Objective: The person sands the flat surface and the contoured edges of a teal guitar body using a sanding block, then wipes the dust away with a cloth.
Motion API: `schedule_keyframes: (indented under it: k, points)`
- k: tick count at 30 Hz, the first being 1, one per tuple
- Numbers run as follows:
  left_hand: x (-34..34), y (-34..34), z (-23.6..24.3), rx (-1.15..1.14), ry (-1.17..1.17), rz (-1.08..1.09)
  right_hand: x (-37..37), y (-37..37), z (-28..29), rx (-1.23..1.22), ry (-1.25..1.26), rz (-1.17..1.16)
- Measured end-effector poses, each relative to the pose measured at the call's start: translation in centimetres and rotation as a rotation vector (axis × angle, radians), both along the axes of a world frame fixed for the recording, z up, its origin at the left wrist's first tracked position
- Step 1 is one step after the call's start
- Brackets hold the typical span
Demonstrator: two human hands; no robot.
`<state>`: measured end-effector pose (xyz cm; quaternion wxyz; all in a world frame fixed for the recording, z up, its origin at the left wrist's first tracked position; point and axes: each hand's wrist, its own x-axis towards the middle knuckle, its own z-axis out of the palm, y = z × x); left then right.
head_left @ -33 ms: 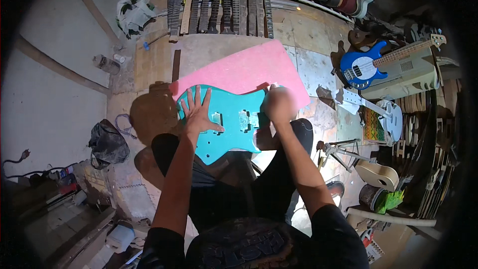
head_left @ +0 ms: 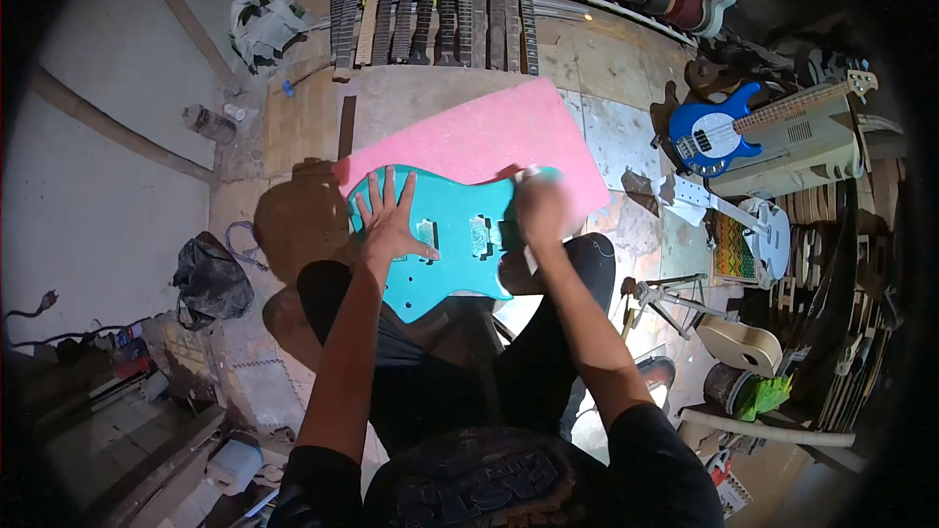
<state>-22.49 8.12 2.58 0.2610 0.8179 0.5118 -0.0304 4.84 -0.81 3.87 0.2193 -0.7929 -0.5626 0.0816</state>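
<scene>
A turquoise electric guitar body [head_left: 450, 269] lies flat in front of me, its cut-out cavities facing up. Part of it rests over a pink foam sheet [head_left: 499, 127], and its near edge reaches over my lap. My left hand [head_left: 389, 220] is spread flat on the left part of the body, fingers apart, pressing on its face. At the right end, by the horn and neck area, my right hand [head_left: 543, 210] is over the body. It is smeared, so its fingers and anything in them cannot be made out. A pale scrap shows just beside that wrist.
Several guitar necks [head_left: 445, 20] lie in a row at the back. A blue bass guitar [head_left: 714, 132] leans at the right, near a white guitar [head_left: 768, 235] and a metal stand [head_left: 675, 298]. A black plastic bag [head_left: 213, 279] sits on the floor at left.
My right hand has shifted slightly left over the right end of the guitar body. My left hand and the body stay in place.
</scene>
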Motion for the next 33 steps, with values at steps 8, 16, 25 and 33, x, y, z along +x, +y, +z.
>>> schedule_keyframes:
  k: [8,16,25,33]
  points:
    - [-0.2,0.3,0.4,-0.002,0.047,-0.003,-8.4,-0.6,-0.1,0.265,0.013,0.36]
    - [-0.2,0.1,-0.3,-0.011,0.085,0.0,-9.3,-7.2,-0.1,0.105,0.045,0.527]
    - [0.2,0.1,0.3,-0.02,0.058,0.001,-7.6,0.0,-0.3,0.037,0.108,0.363]
    - [-0.2,0.3,0.1,-0.01,0.073,-0.005,-8.7,-5.5,0.0,0.038,0.105,0.583]
